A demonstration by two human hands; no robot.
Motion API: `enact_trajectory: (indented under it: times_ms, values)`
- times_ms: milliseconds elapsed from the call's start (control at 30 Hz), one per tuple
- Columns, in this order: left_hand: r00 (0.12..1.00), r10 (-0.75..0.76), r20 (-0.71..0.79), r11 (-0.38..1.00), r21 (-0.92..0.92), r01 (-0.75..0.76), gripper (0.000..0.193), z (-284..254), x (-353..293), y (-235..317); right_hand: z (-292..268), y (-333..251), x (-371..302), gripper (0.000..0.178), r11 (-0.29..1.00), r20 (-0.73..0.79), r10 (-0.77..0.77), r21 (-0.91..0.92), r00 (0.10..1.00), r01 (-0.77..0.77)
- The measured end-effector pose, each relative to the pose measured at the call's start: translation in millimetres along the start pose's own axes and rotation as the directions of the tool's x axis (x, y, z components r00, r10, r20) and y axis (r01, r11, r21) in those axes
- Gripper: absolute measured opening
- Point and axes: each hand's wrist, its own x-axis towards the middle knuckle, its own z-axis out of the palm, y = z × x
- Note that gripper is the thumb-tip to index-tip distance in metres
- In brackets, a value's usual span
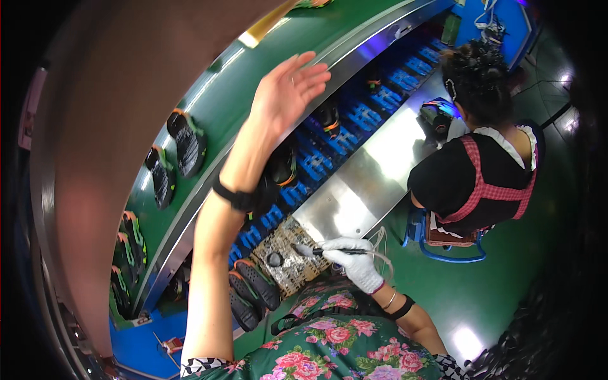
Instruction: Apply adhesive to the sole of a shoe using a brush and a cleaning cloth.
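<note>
My left hand [288, 92], bare, is raised at the end of an outstretched arm, fingers spread and nothing in them. It is above the metal rail between a green conveyor belt [218, 95] and a lower line of blue racks [316, 163]. My right hand [358, 263], in a white glove, grips a brush [332, 251] with a dark handle. The brush's tip is over a stained, glue-crusted work plate [296, 269], beside a small round dark pot [275, 259]. Several dark sandals with orange edging [256, 285] lie left of the plate, near my lap.
More dark sandals [188, 142] ride on the green belt at left. Shoes [330, 120] sit among the blue racks. A shiny metal bench [354, 183] runs away from me. At right a co-worker [475, 152] sits on a blue-framed chair [449, 252], handling a shoe.
</note>
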Motion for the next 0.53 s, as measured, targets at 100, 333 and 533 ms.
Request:
enact_trajectory:
  times_ms: [100,333,533]
  values:
    - [0.991,0.119,-0.062,0.869,0.489,-0.074,0.06,-10,110,12,1,6,10,0.014,0.999,0.034,-0.032,0.034,0.999,0.031]
    - [0.975,0.216,-0.04,0.147,0.989,0.008,0.073,-63,307,37,-9,2,37,0.017,0.999,0.064,-0.049,-0.004,0.997,0.049]
    - [0.982,0.145,0.118,-0.275,0.959,-0.074,0.109,-61,392,30,-30,18,61,0.018,0.982,0.036,-0.175,-0.069,0.984,0.177]
